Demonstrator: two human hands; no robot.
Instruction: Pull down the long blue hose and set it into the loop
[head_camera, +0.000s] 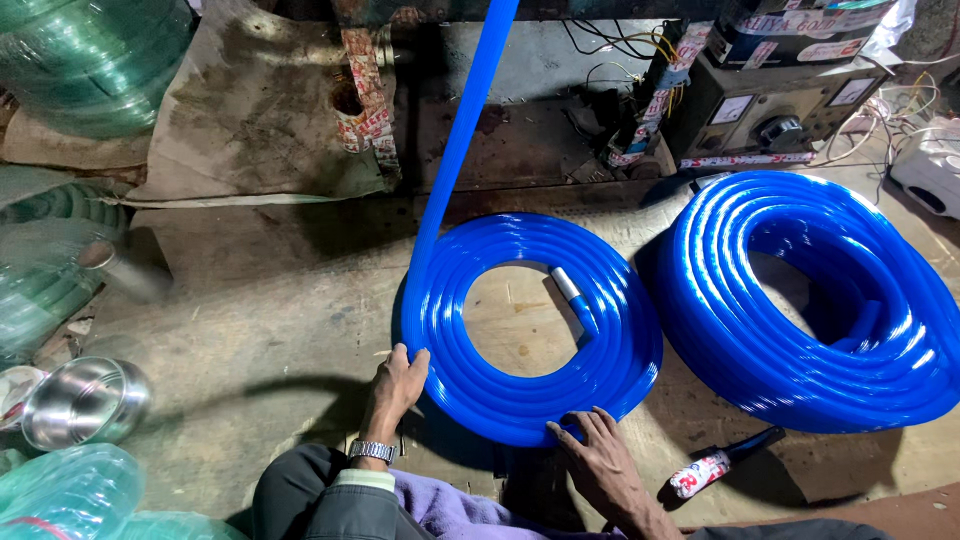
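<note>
- The left hand (398, 383) is stretched forward, palm down, fingers curled loosely with no closed grip.
- A metal watch is worn on the left wrist, above a dark sleeve.
- The right hand (597, 452) is laid flat, fingers spread forward, the forearm angled inward.

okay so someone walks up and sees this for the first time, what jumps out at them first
Two bright blue hose coils on the floor: a flat coil in the middle and a taller coil at right. The left hand and right hand rest on the middle coil's near edge, and a blue hose strand rises from it toward the top.
</note>
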